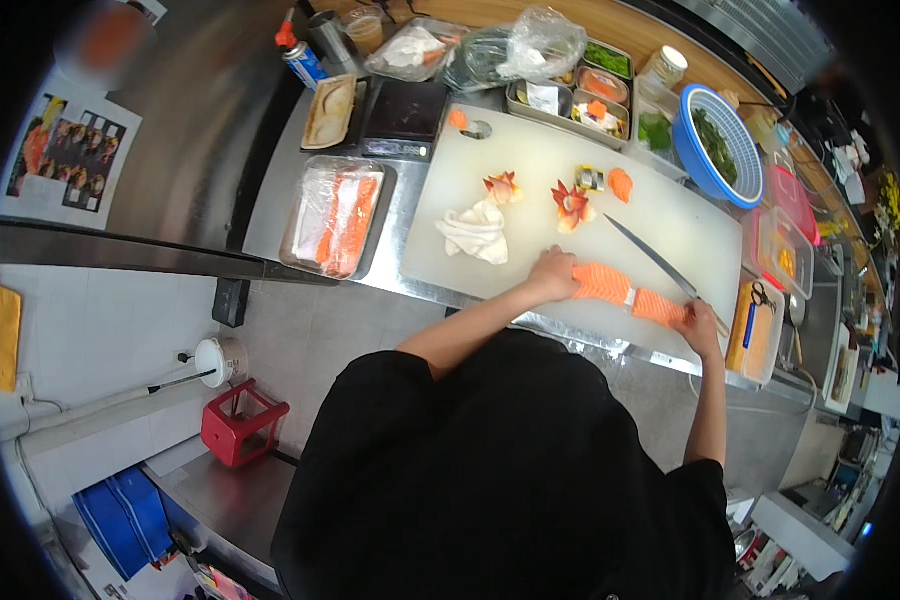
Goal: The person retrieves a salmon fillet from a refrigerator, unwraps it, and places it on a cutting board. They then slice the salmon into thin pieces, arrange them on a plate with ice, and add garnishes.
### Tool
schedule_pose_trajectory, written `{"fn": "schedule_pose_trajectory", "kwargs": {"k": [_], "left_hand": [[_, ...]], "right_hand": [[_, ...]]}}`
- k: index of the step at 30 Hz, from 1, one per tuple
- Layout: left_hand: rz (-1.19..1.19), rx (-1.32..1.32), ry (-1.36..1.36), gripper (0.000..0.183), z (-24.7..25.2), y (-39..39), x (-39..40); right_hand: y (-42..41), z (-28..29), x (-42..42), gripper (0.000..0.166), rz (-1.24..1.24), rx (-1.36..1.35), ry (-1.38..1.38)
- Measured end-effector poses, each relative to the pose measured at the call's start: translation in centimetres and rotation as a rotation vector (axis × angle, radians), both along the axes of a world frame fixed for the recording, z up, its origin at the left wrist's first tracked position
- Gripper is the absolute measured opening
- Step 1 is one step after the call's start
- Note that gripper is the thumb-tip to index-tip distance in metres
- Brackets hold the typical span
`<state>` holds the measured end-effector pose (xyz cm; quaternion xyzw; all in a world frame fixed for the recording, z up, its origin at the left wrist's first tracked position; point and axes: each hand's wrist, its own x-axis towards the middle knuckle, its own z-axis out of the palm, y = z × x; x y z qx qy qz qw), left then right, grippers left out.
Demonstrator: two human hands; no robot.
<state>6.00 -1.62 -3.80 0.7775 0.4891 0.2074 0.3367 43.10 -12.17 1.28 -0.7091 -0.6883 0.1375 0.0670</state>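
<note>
Two blocks of salmon fillet lie end to end along the near edge of a white cutting board, with a small pale gap between them. My left hand grips the outer end of the left salmon block. At the far end of the right salmon block, my right hand has its fingers around the flesh. A long knife lies just beyond the salmon, its handle beside my right hand. Farther up the board are red-tipped surf clam slices, a salmon slice and a crumpled white cloth.
A tray of wrapped salmon stands left of the board, below a digital scale. Metal garnish containers and a blue colander line the back. Scissors rest on a tub at right.
</note>
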Motion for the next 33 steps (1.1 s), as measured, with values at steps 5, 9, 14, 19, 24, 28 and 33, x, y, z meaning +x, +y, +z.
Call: {"fn": "schedule_pose_trajectory", "kwargs": {"k": [5,9,14,19,24,28,33], "left_hand": [[0.103,-0.702,-0.481,0.021,1.4,0.7,-0.6],[0.052,-0.429,-0.481,0.022,2.4,2.3,-4.3],[0.031,-0.551,-0.663,0.025,3.5,5.4,-9.2],[0.021,-0.441,-0.335,0.031,1.9,5.7,-13.8],[0.232,-0.024,-0.277,0.042,4.6,3.1,-15.9],[0.098,-0.034,0.023,0.05,7.6,2.9,-18.8],[0.085,0.016,-0.01,0.047,6.0,4.2,-23.7]], "right_hand": [[0.8,-0.2,2.1,0.045,0.063,-0.272,-0.059],[4.8,7.9,-5.1,0.047,-0.101,-0.563,0.12],[10.1,9.6,-15.7,0.041,-0.013,-0.561,-0.07],[18.0,10.8,-32.8,0.033,0.021,-0.602,-0.14],[18.2,10.0,-38.6,0.033,-0.006,-0.711,0.041],[18.6,10.5,-39.2,0.052,-0.047,-0.636,0.196],[24.9,15.0,-39.0,0.068,-0.188,-0.133,0.148]]}}
